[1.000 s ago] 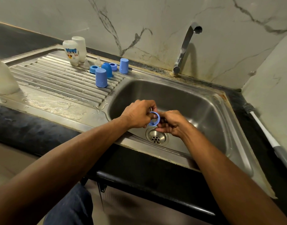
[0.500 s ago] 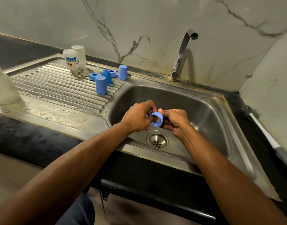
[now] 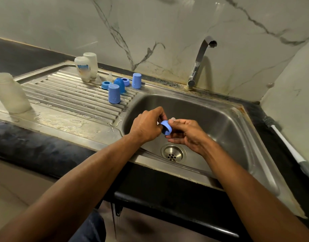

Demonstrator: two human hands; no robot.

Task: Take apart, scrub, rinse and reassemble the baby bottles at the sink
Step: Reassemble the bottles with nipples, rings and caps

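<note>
Pinching blue collar ring between left hand, right hand.

Three bottles, three blue caps, three blue rings, two hands.

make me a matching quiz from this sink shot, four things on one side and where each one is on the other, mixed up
Things
1. blue ring
2. bottle brush
3. blue cap
4. drain strainer

Places
A. standing on the ribbed drainboard
B. lying on the dark counter right of the sink
C. held between both hands over the basin
D. set in the basin floor

Pairs: 1-C, 2-B, 3-A, 4-D
</note>
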